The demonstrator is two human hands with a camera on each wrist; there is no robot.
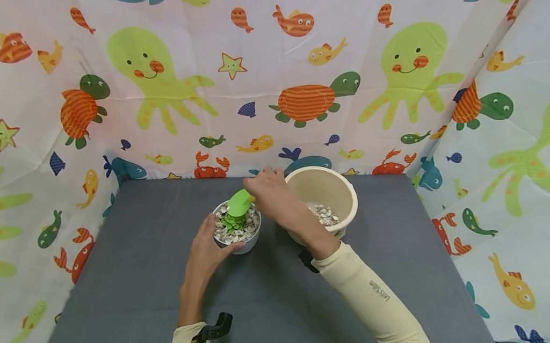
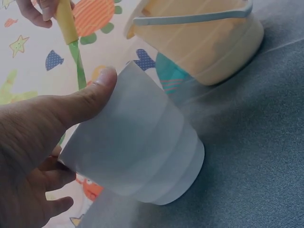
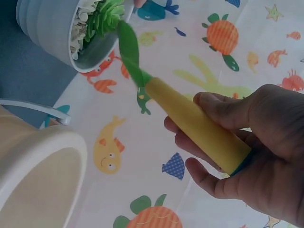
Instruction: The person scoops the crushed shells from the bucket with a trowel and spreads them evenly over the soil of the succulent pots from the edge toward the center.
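A small white pot (image 1: pixel 251 243) stands on the grey cloth, filled with pale pebbles around a green succulent (image 1: pixel 233 224). My left hand (image 1: pixel 204 257) holds it by the rim, the thumb at the near side and the fingers round the left; its ridged wall (image 2: pixel 137 137) fills the middle of the left wrist view. In my right hand (image 1: pixel 278 196) is a small trowel with a yellow handle (image 3: pixel 194 123) and a green blade (image 1: pixel 239 203). The blade hangs over the pot, its tip right at the succulent's leaves (image 3: pixel 104 19) in the right wrist view.
A cream bucket (image 1: pixel 350 204) with a grey handle (image 2: pixel 190 20) stands just right of the pot, beneath my right forearm. Pebbles (image 1: pixel 325 215) lie in its bottom. A curtain (image 1: pixel 262 84) printed with sea animals borders the grey surface (image 1: pixel 151 269) at the back and sides.
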